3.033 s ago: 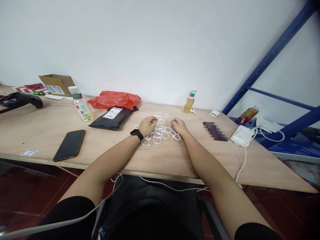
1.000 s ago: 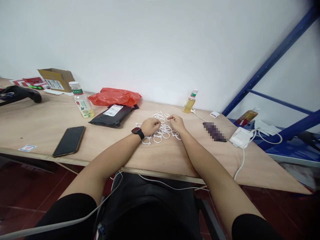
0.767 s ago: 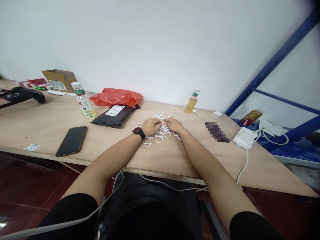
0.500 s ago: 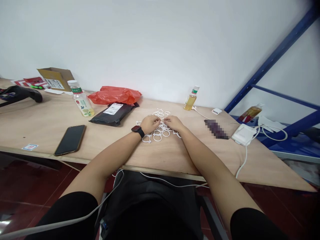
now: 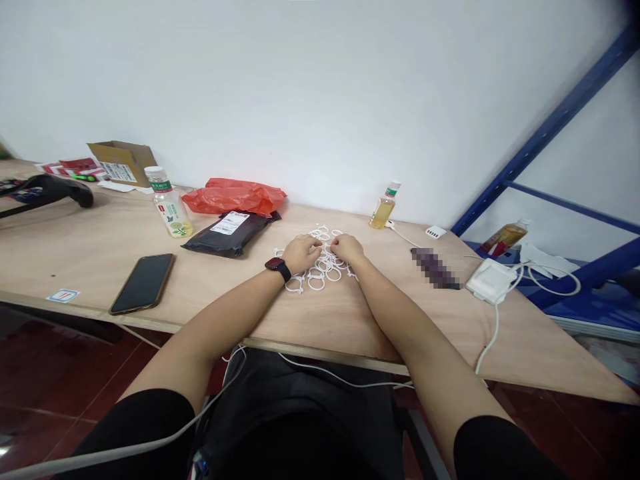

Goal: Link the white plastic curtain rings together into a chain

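Several white plastic rings (image 5: pixel 316 280) with small tabs lie in a loose, overlapping pile on the wooden table. At the left of the pile, my left hand (image 5: pixel 300 253), with a black smartwatch (image 5: pixel 275 264) on its wrist, reaches in palm down. A small gap shows between its thumb and fingers, and I see nothing held there. My right hand (image 5: pixel 349 249) rests over the right side of the pile. Its fingers are curled together at the tips, and whatever is in them is too small to make out. Both hands hide part of the pile.
Left of the pile lie a black parcel (image 5: pixel 225 240), a red plastic bag (image 5: pixel 235 197), a drink bottle (image 5: pixel 170 210) and a phone (image 5: pixel 143 283). Another bottle (image 5: pixel 383 208) stands behind. On the right are a white charger (image 5: pixel 489 280) with cables and a blue metal frame (image 5: pixel 550 127).
My fingertips have drawn slightly apart over the pile, and the left thumb and fingers have loosened. The whole view has shifted a little, with the table lower in the picture.
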Demonstrator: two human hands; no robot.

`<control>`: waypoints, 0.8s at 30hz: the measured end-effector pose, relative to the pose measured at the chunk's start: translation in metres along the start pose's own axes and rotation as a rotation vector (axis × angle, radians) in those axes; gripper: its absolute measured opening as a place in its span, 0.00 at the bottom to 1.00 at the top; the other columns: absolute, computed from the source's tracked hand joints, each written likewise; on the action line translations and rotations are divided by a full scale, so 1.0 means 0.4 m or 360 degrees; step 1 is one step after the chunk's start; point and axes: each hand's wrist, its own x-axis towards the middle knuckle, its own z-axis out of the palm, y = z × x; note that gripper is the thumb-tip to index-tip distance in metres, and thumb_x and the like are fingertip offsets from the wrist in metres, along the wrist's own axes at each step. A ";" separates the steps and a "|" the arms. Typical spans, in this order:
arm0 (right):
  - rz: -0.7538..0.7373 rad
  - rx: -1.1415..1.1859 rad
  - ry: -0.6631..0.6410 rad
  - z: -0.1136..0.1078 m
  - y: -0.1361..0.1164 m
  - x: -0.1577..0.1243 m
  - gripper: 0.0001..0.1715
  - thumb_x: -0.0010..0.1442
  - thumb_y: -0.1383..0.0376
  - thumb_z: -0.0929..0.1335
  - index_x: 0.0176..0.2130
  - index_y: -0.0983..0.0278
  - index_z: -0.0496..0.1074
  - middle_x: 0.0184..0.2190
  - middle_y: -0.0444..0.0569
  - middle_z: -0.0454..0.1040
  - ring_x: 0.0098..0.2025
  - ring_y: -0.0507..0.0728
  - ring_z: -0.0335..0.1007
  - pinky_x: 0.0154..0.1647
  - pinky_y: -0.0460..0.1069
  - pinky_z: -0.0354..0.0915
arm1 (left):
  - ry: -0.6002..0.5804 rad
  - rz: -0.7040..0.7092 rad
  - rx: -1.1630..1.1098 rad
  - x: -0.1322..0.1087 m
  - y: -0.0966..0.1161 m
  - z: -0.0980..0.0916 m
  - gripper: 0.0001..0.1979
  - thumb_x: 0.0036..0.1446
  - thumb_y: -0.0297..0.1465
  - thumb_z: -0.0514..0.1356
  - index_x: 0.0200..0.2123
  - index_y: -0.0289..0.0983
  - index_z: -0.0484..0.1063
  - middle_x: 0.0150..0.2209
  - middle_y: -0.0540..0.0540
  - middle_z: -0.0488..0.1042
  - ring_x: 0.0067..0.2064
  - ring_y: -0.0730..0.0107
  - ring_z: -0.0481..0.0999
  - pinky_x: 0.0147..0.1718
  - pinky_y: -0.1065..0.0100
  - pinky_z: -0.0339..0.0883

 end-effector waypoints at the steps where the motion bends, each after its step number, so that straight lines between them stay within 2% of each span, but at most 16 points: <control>1: -0.0033 0.0009 0.0041 0.000 -0.003 0.003 0.07 0.56 0.64 0.70 0.29 0.62 0.78 0.28 0.50 0.78 0.34 0.56 0.73 0.37 0.48 0.63 | 0.0010 -0.0035 -0.0008 0.000 -0.001 0.000 0.10 0.60 0.31 0.58 0.42 0.37 0.77 0.42 0.44 0.79 0.48 0.61 0.75 0.52 0.60 0.67; 5: -0.0341 0.0094 0.0197 -0.002 -0.028 -0.011 0.10 0.60 0.64 0.66 0.38 0.62 0.78 0.41 0.51 0.77 0.45 0.57 0.71 0.46 0.49 0.64 | 0.0103 -0.0278 -0.0097 0.005 -0.014 -0.002 0.20 0.61 0.33 0.58 0.55 0.37 0.72 0.45 0.44 0.80 0.44 0.62 0.78 0.49 0.62 0.69; 7: -0.0580 0.0172 0.0298 -0.001 -0.047 -0.026 0.10 0.62 0.63 0.66 0.39 0.61 0.77 0.42 0.50 0.77 0.46 0.57 0.71 0.48 0.49 0.64 | 0.0140 -0.0375 -0.0171 0.009 -0.021 0.000 0.23 0.61 0.34 0.58 0.59 0.36 0.69 0.44 0.44 0.80 0.41 0.63 0.78 0.45 0.64 0.70; 9: -0.0764 0.0252 0.0415 0.001 -0.062 -0.036 0.10 0.62 0.63 0.65 0.38 0.61 0.77 0.40 0.50 0.76 0.45 0.57 0.71 0.47 0.50 0.64 | 0.0154 -0.0400 -0.0282 0.011 -0.027 0.004 0.20 0.61 0.34 0.58 0.56 0.36 0.72 0.39 0.44 0.81 0.38 0.65 0.78 0.42 0.66 0.70; 11: -0.0839 0.0319 0.0452 0.004 -0.066 -0.033 0.11 0.63 0.62 0.65 0.38 0.61 0.77 0.39 0.50 0.77 0.44 0.57 0.71 0.47 0.50 0.65 | 0.0166 -0.0390 -0.0453 0.013 -0.030 0.008 0.16 0.61 0.32 0.57 0.50 0.35 0.76 0.35 0.45 0.81 0.36 0.67 0.78 0.40 0.68 0.70; 14: -0.0764 0.0395 0.0403 0.000 -0.035 -0.004 0.18 0.64 0.57 0.65 0.49 0.61 0.76 0.46 0.52 0.77 0.47 0.58 0.72 0.52 0.52 0.65 | 0.0223 -0.0404 -0.0651 0.013 -0.032 0.011 0.15 0.59 0.29 0.57 0.47 0.34 0.77 0.32 0.46 0.80 0.33 0.70 0.77 0.36 0.70 0.69; 17: -0.0385 0.0289 0.0388 -0.011 0.036 0.039 0.27 0.67 0.57 0.59 0.62 0.60 0.66 0.60 0.52 0.69 0.59 0.61 0.65 0.62 0.58 0.59 | 0.0277 -0.0429 -0.0656 0.012 -0.030 0.010 0.14 0.58 0.29 0.58 0.46 0.35 0.77 0.29 0.49 0.78 0.28 0.73 0.73 0.31 0.72 0.66; 19: -0.0131 0.0048 0.0138 -0.016 0.087 0.063 0.31 0.67 0.60 0.58 0.67 0.58 0.58 0.67 0.49 0.60 0.66 0.63 0.56 0.66 0.62 0.53 | 0.0288 -0.0432 -0.0652 0.011 -0.026 0.008 0.13 0.57 0.29 0.58 0.44 0.35 0.78 0.27 0.50 0.77 0.27 0.74 0.71 0.30 0.73 0.65; 21: -0.0076 -0.0026 0.0011 -0.020 0.126 0.080 0.33 0.64 0.63 0.60 0.67 0.57 0.59 0.69 0.49 0.57 0.67 0.68 0.55 0.65 0.68 0.53 | 0.0279 -0.0443 -0.0645 0.009 -0.020 0.007 0.13 0.58 0.29 0.57 0.43 0.35 0.78 0.25 0.51 0.75 0.26 0.74 0.70 0.30 0.73 0.65; 24: -0.0140 -0.0092 -0.0096 -0.021 0.148 0.092 0.33 0.61 0.67 0.61 0.64 0.54 0.64 0.69 0.46 0.56 0.67 0.69 0.54 0.64 0.71 0.51 | 0.0196 -0.0454 -0.0663 0.007 -0.011 0.004 0.15 0.59 0.30 0.55 0.44 0.35 0.78 0.28 0.50 0.77 0.27 0.74 0.71 0.31 0.73 0.66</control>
